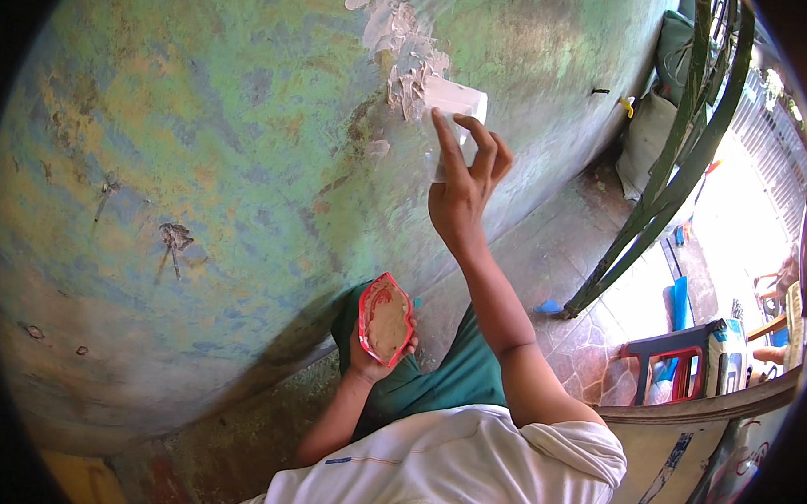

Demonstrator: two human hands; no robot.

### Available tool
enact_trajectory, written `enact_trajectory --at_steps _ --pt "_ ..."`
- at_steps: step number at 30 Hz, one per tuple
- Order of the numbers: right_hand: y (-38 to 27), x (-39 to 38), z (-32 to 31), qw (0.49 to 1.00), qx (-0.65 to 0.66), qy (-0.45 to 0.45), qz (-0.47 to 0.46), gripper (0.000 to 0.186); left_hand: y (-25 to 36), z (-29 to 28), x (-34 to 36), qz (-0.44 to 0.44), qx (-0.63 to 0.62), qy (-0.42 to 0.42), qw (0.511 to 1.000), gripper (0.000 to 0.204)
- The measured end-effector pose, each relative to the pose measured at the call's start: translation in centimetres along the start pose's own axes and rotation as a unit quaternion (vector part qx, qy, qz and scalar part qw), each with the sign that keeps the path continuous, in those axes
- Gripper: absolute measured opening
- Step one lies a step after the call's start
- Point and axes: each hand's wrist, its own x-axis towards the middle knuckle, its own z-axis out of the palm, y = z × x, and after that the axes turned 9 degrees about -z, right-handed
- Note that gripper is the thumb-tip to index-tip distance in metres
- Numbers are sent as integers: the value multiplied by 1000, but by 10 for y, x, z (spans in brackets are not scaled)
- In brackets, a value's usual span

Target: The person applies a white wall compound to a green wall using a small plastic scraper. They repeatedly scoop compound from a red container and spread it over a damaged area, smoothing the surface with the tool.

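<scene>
I'm watching a weathered wall [220, 157] filling the left and middle of my view, its green paint showing through yellowish and bluish-grey patches. A white shirt [467, 459] is spreading along the lower edge, and teal trousers [457, 374] are showing just above it. Dark green bars [637, 223] are leaning at the right, with a dark grey stool [698, 338] standing below them. High on the wall, a rough patch of whitish paste [414, 70] is clinging. My left grip [370, 362] is curling around a red pouch [387, 321], which is lying open toward me near the trousers and carrying beige filler. My right grip [462, 187] is holding a flat white plate [458, 100] between its fingers, right beside the paste.
</scene>
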Motion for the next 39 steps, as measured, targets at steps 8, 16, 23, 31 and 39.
enact_trajectory --at_steps 8,16,23,31,39 --pt "14 6 -4 998 -18 26 -57 74 0 0 2 10 1 -18 1000 76" --pt "15 7 -7 997 -21 -28 -73 77 1 4 1 3 6 -18 1000 69" --pt "13 1 -8 997 -28 -61 -48 75 0 9 -1 -5 3 18 1000 64" --pt "31 17 -1 988 -47 -37 -143 69 0 -1 1 -5 -13 -32 999 73" --pt "60 23 -14 977 -47 -55 -198 73 0 -1 1 9 -17 -54 998 77"
